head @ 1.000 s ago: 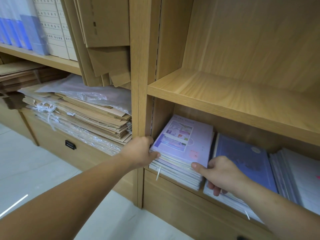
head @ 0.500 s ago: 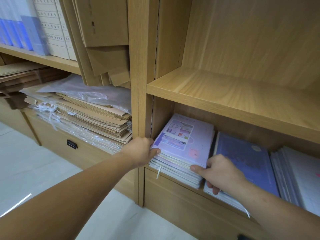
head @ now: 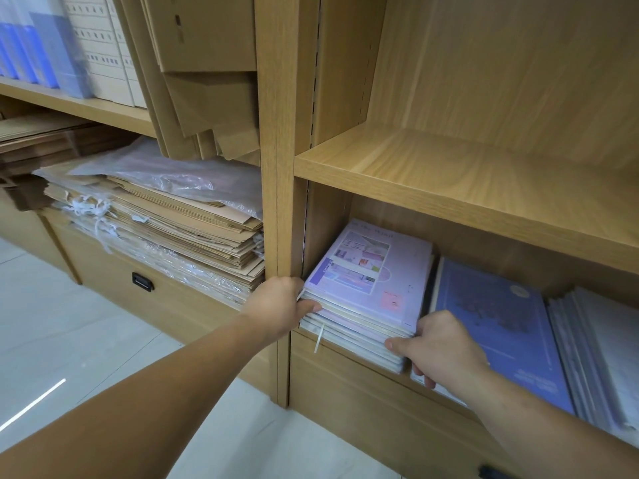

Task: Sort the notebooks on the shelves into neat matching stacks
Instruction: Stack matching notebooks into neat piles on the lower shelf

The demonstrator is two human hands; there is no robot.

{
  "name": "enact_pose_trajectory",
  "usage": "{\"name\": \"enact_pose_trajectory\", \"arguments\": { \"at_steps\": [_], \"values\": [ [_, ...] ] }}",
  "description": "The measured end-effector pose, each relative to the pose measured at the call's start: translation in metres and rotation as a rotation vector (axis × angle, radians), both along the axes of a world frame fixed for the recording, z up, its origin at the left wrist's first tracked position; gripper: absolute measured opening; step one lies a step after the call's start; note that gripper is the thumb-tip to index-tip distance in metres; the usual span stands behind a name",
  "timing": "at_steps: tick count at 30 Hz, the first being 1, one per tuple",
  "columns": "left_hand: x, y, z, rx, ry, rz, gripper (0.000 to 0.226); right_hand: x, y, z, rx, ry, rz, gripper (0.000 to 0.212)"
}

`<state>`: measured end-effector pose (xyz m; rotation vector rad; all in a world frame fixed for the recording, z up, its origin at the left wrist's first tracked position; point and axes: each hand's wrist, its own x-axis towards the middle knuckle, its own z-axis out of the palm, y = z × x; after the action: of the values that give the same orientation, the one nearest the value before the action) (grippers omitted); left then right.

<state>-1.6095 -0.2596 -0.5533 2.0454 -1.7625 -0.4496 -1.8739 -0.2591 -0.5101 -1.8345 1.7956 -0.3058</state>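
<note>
Lilac notebook stack (head: pixel 366 288) sits between my hands, long axis running away from me, left hand (head: pixel 280 305) and right hand (head: pixel 446 350) each gripping a front corner.

Bright, even light from overhead, warm on the wooden shelf (head: pixel 449 174). Deep shade beneath, darkening the far end of the lilac notebook stack (head: pixel 373 271). Soft glare on the plastic wrap (head: pixel 173 176), thin bright streak across the floor tiles (head: pixel 69 323). Wide-angle bowing toward the edges; slight blur over the blue folders (head: pixel 17 39) at upper left.
</note>
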Motion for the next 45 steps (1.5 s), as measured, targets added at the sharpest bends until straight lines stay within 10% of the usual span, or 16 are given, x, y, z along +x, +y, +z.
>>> {"name": "enact_pose_trajectory", "arguments": {
  "at_steps": [15,29,45],
  "values": [
    [-0.002,0.007,-0.003,-0.043,-0.122,0.005,0.032,-0.004,-0.009,0.002,0.082,-0.011,0.020,0.043],
    [-0.002,0.014,-0.015,-0.152,0.133,0.074,0.015,-0.001,-0.004,-0.007,0.040,-0.033,-0.031,0.054],
    [0.001,0.010,0.004,0.040,0.061,0.046,0.047,-0.003,-0.010,0.003,0.046,-0.008,0.074,0.046]
  ]
}}
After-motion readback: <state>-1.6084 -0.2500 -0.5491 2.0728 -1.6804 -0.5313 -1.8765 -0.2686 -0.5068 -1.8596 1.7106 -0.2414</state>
